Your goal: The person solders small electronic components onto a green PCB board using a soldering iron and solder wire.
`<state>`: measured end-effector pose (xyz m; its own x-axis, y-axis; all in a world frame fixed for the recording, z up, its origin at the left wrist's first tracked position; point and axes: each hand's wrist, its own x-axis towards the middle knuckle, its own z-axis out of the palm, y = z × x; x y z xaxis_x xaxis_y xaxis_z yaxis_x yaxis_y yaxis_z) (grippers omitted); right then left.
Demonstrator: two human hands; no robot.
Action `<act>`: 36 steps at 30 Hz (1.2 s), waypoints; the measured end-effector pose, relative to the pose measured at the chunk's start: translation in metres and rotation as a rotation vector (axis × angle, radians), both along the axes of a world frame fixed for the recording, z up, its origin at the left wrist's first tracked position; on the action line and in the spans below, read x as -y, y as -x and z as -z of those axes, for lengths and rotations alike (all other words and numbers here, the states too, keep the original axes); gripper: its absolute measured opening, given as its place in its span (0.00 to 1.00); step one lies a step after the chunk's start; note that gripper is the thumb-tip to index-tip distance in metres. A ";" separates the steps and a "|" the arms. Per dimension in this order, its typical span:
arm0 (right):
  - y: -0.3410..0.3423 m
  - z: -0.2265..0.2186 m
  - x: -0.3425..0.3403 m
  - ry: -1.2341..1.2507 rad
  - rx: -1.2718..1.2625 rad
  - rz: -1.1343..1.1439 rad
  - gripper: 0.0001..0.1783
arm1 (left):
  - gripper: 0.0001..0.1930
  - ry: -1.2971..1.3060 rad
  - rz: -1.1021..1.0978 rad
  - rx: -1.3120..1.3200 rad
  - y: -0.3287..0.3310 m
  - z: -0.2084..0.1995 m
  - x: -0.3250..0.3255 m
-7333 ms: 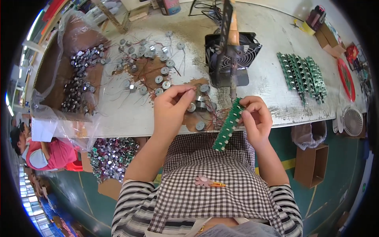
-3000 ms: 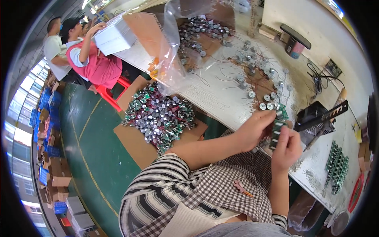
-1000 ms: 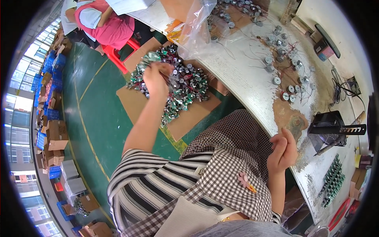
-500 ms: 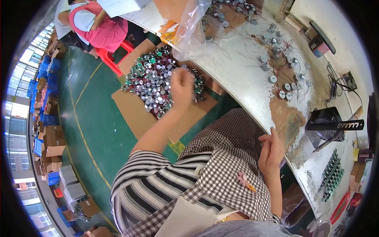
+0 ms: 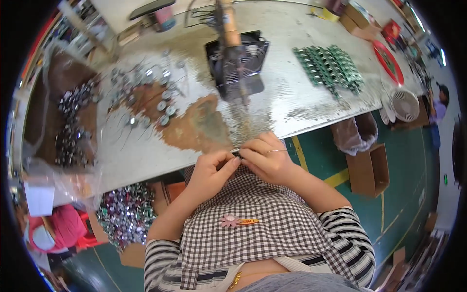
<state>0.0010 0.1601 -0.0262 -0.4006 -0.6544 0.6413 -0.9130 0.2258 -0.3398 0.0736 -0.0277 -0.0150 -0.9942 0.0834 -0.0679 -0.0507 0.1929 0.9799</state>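
My left hand (image 5: 213,173) and my right hand (image 5: 268,159) meet at the near edge of the worktable (image 5: 311,127), fingertips pinched together. Something small and dark sits between the fingertips, too hidden to name. A thin, light strand (image 5: 276,150) crosses the right-hand fingers. Just beyond the hands is a brown worn patch (image 5: 197,127) on the tabletop. A soldering iron (image 5: 243,90), blurred, points down in front of a black square fan (image 5: 253,53). Small round motors with wires (image 5: 163,106) lie to the left of it.
Green circuit boards (image 5: 326,68) stand in rows at the right. Beyond them are a red oval tray (image 5: 387,62) and a white round fan (image 5: 405,105). A heap of motors (image 5: 127,211) sits low at left, near a person in pink (image 5: 63,226). Below the table's right end stands a cardboard box (image 5: 368,170).
The view has swung right to face the table. My left hand has left the heap of motors on the left and come to my right hand at the table edge.
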 end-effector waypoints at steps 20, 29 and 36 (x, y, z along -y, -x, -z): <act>0.082 0.000 -0.087 0.417 0.513 0.383 0.05 | 0.13 -0.447 0.248 0.507 0.047 -0.003 -0.042; 0.013 0.015 -0.056 0.559 0.520 0.103 0.12 | 0.09 -0.689 -0.004 0.612 0.058 -0.004 -0.064; 0.008 0.005 -0.044 0.351 0.777 0.045 0.03 | 0.09 -0.550 0.060 0.509 0.046 -0.005 -0.048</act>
